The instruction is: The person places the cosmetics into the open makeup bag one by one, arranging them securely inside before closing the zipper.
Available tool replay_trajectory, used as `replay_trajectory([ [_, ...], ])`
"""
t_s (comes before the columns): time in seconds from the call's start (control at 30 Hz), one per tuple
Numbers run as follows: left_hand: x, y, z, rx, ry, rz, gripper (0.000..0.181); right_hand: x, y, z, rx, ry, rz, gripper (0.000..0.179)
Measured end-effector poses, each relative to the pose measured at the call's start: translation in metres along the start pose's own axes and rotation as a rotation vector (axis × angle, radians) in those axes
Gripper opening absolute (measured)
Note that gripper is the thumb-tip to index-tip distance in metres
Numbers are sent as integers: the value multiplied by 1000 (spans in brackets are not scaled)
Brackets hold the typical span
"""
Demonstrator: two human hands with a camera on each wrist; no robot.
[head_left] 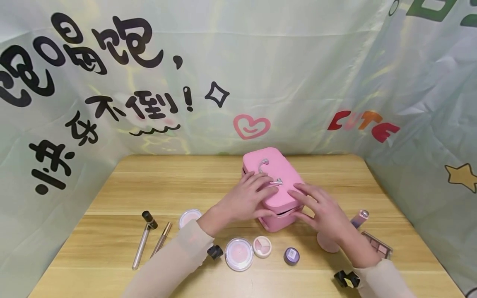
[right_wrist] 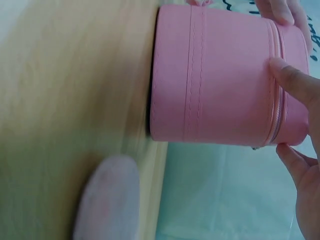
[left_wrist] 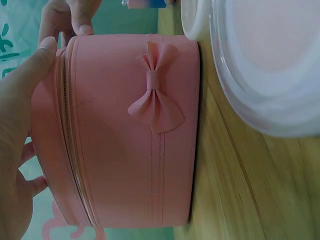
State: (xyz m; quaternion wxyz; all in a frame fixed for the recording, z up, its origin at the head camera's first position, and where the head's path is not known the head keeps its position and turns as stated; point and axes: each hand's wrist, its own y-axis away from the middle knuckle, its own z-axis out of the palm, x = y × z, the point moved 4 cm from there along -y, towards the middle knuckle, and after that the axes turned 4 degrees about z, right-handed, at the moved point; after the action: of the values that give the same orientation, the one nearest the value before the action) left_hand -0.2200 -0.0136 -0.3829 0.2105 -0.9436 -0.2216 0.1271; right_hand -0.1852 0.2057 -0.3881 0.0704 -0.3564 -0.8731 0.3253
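A pink zip-up makeup case [head_left: 280,199] stands on the wooden table with silver metal fittings on its lid. My left hand [head_left: 244,198] grips the lid from the left, fingers spread over the top and thumb at the front edge. From the right, my right hand [head_left: 323,212] holds the lid with its fingertips on top and its thumb low by the seam. A dark slit shows under the lid at the front. In the left wrist view a pink bow [left_wrist: 153,80] decorates the side below the zipper [left_wrist: 66,105].
Before the case lie a round compact [head_left: 239,254], a small three-part compact [head_left: 262,247] and a dark purple jar [head_left: 291,256]. A palette [head_left: 379,246] and a tube [head_left: 360,218] lie right; slim sticks [head_left: 141,246] lie left. A fabric backdrop [head_left: 298,74] hangs behind.
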Motion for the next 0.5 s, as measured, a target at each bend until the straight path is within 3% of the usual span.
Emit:
replay_trajectory([
  [0.27,-6,12,-6,-14,31,33,60,-19,-2,6,-33,33,59,54],
  [0.5,-10,24,-12,13,77,58,58,-32,-6,12,36,45,26,53],
])
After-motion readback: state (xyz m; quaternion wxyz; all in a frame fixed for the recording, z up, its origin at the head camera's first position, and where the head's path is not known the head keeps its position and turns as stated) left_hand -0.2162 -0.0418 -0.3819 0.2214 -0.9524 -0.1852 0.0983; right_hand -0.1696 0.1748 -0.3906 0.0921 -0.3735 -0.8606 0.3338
